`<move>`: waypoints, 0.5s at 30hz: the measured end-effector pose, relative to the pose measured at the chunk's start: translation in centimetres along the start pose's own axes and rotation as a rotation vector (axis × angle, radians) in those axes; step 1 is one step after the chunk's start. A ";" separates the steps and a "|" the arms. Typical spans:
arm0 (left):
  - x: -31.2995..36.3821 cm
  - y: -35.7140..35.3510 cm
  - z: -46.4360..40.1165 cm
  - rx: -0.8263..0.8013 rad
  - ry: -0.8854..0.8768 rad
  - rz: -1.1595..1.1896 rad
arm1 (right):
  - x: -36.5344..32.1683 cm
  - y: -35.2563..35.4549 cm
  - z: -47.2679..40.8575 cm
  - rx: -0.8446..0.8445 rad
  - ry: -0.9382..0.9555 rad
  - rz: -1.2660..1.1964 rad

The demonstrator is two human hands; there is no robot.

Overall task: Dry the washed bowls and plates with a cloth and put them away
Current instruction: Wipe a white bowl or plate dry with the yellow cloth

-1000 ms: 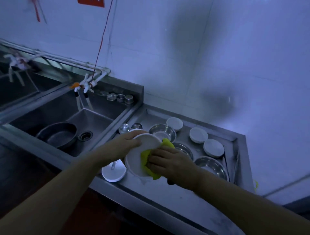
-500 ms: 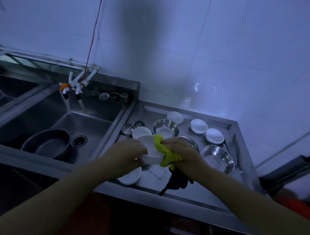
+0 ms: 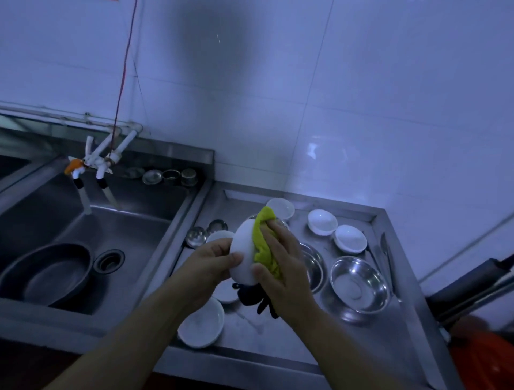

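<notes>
Dim tiled kitchen, steel bench [image 3: 306, 338] lower centre. White bowl [image 3: 242, 254] held mid-frame above bench, gripped by left hand [image 3: 210, 265]. Yellow cloth [image 3: 264, 242] pinched against bowl by right hand [image 3: 281, 260]. Drying step judged underway; next, bowl to be put away.

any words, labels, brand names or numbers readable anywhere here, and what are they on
No readable text anywhere in this view.
The white bowl and yellow-green cloth in the hands are plain.
The steel bowls and the white wall tiles show no markings.
A red scrap at the top edge is cut off; too little shows to tell if it bears text.
</notes>
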State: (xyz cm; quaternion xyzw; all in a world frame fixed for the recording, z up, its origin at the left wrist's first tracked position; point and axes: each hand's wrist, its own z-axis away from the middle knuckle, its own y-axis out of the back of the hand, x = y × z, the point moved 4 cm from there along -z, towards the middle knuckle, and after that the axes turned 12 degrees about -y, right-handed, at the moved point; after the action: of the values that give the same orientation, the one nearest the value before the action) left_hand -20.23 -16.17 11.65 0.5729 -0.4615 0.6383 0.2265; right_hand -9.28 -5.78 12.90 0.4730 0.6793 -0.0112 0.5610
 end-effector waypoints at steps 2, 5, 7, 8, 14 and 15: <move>0.2 -0.2 -1.5 -0.023 0.016 -0.008 | 0.1 0.2 -0.9 0.071 0.139 0.089; 0.4 -1.2 -3.5 -0.101 -0.003 -0.020 | 0.6 0.7 -2.8 0.103 0.227 0.154; 0.3 -1.7 -4.8 -0.125 -0.024 -0.027 | 1.0 1.3 -4.1 0.121 0.246 0.186; 0.2 -2.0 -5.5 -0.132 -0.032 -0.022 | 1.3 1.6 -4.9 0.129 0.228 0.166; 0.0 -2.8 -9.3 -0.092 -0.036 0.120 | 4.3 4.8 -10.2 0.025 -0.395 -0.410; -0.3 -2.8 -9.8 -0.074 -0.038 0.136 | 5.0 5.1 -10.4 0.042 -0.447 -0.439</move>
State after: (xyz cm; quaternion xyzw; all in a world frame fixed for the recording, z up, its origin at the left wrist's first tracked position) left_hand -22.99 -6.50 13.12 0.5437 -0.5268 0.6236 0.1950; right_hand -13.39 5.89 15.49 0.3124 0.6244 -0.2500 0.6708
